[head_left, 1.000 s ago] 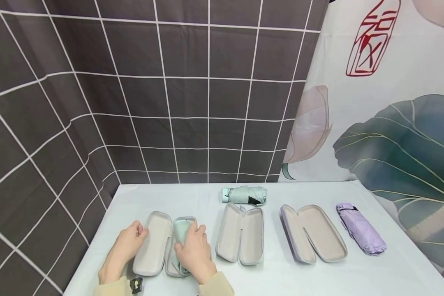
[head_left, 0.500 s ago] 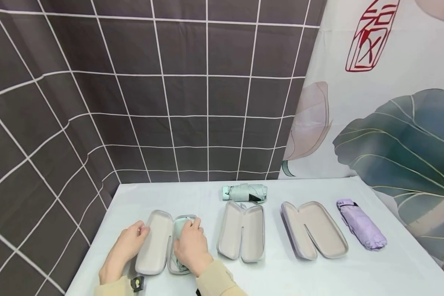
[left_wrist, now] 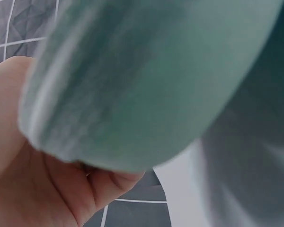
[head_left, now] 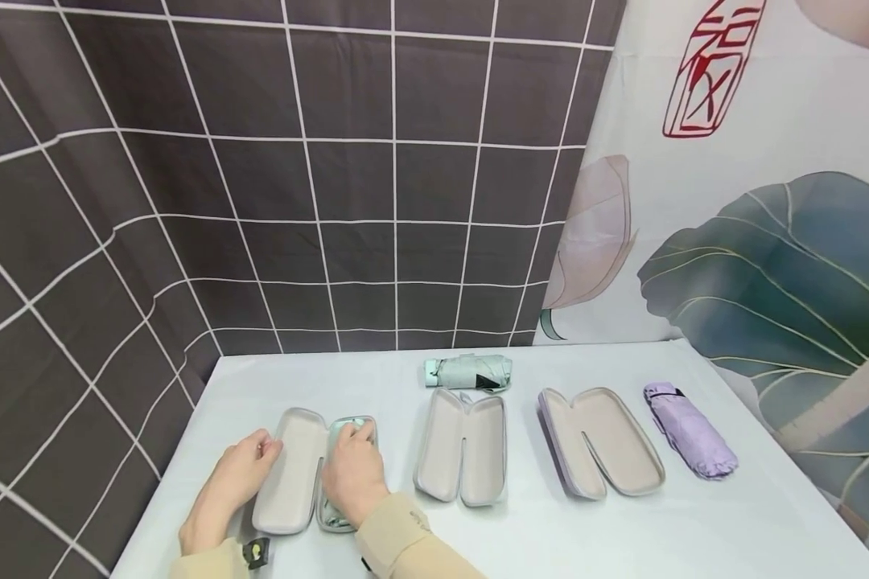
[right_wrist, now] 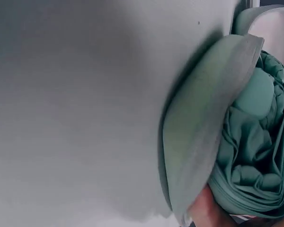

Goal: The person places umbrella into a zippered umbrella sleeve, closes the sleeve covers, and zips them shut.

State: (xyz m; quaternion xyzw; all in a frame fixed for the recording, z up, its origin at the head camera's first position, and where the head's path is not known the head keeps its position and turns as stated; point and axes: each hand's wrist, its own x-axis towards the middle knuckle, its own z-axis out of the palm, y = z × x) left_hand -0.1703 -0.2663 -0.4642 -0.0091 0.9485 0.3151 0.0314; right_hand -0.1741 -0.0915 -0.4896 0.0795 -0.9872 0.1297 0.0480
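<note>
A long hard-shell case (head_left: 290,474) lies spread at the left, pale grey inside and green outside. My left hand (head_left: 240,476) grips the outer edge of its left half; the left wrist view shows that green shell (left_wrist: 146,104) large and blurred over the curled fingers. In the right half sits a folded mint-green umbrella (right_wrist: 251,156), its cloth bunched in pleats around a smooth end. My right hand (head_left: 355,476) lies over the umbrella with bent fingers round it, hiding most of it from above. In the right wrist view its fingers (right_wrist: 206,208) show between the umbrella and the case rim.
A second case (head_left: 463,454) stands spread in the middle, with another mint-green folded umbrella (head_left: 471,372) just behind it. Further right are a lilac-sided spread case (head_left: 615,442) and a lilac folded umbrella (head_left: 691,433). A dark gridded cloth (head_left: 355,185) hangs behind the white table (head_left: 536,535).
The right hand has pushed the umbrella lower into the case's right half, so it now lies inside the rim. The left hand keeps its hold. The head view has shifted slightly.
</note>
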